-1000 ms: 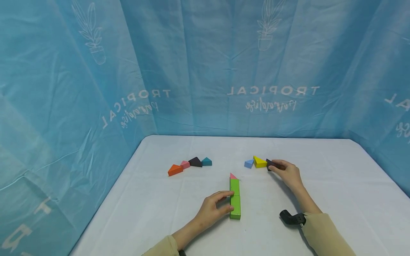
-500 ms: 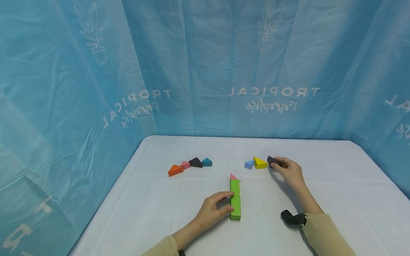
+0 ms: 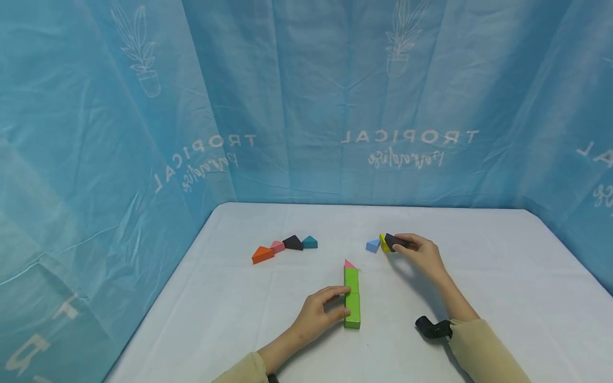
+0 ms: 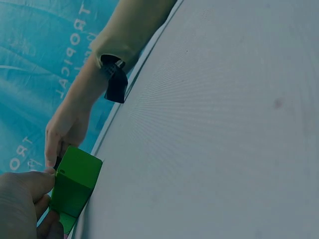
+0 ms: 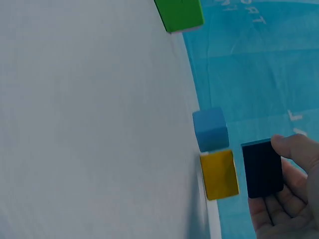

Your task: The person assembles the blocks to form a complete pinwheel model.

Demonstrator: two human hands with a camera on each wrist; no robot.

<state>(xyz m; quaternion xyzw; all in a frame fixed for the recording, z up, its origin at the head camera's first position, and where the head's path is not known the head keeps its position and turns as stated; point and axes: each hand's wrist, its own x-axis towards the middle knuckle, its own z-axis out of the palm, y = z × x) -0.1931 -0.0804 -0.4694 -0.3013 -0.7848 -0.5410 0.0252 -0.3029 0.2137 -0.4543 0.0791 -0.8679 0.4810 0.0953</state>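
We are noting the right hand (image 3: 423, 258) gripping a black block (image 5: 262, 172), now shifted leftward and partly masking the yellow block (image 5: 219, 175); we are judging it lifted off the worktop (image 3: 460, 229). The left hand (image 3: 313, 315), unclenched, is touching two green blocks (image 3: 353, 308).

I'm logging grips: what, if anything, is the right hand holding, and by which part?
The right hand pinches a dark, angular block by its end nearer the palm, thumb at one corner.
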